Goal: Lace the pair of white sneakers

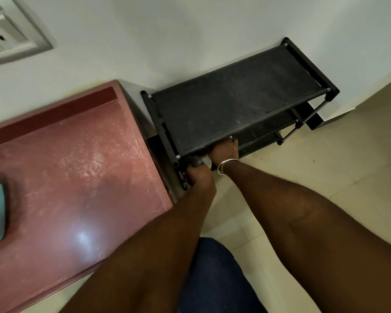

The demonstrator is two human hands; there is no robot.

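Evidently I am at the very start. Biggest in my view is a red-brown table point(72, 168) on the left, and close against its end a black shoe rack point(235, 105) stands by the wall. Both arms reach to the rack's front edge. My left hand point(200, 177) and right hand point(224, 151) go in under the top shelf, close together. Their fingers are hidden there, so I cannot tell whether they grasp anything. The sneakers, I judge, sit on the tier below, out of sight; only a sliver of white point(230, 138) shows by the right hand. No lacing looks done: fetching the pair and threading both shoes is left. A thin bangle point(226, 164) rings the right wrist.
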